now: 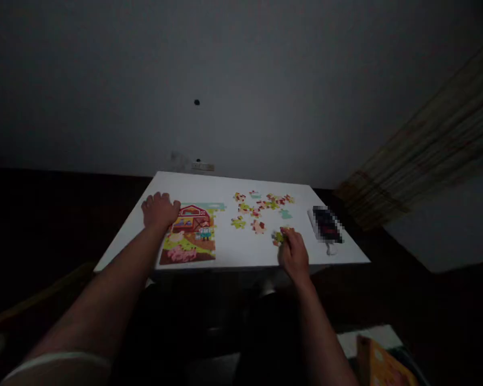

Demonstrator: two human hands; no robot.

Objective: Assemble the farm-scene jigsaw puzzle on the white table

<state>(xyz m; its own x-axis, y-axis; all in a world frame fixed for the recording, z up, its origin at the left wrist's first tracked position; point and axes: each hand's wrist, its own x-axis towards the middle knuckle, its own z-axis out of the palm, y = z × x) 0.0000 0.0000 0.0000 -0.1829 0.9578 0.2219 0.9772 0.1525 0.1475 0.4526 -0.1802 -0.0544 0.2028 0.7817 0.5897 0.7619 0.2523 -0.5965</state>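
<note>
A partly joined jigsaw puzzle (189, 236) with a red barn and farm animals lies on the left part of the white table. My left hand (160, 209) rests on the table at the puzzle's upper left corner, its fingers stretched forward and slightly bent. Near the front edge, my right hand (295, 252) has its thumb and fingers closed on a green puzzle piece (278, 237), low over the tabletop. Part of that piece is hidden by the fingers. A pink puzzle piece (258, 227) and a green-yellow puzzle piece (238, 222) lie to the left of this hand.
Several loose puzzle pieces (271, 205) are scattered toward the back of the white table (233, 249). A dark, pixelated device (327, 224) lies at the right, with a small white object (331, 249) beside it. An orange box (386, 364) is low at the right, below table level.
</note>
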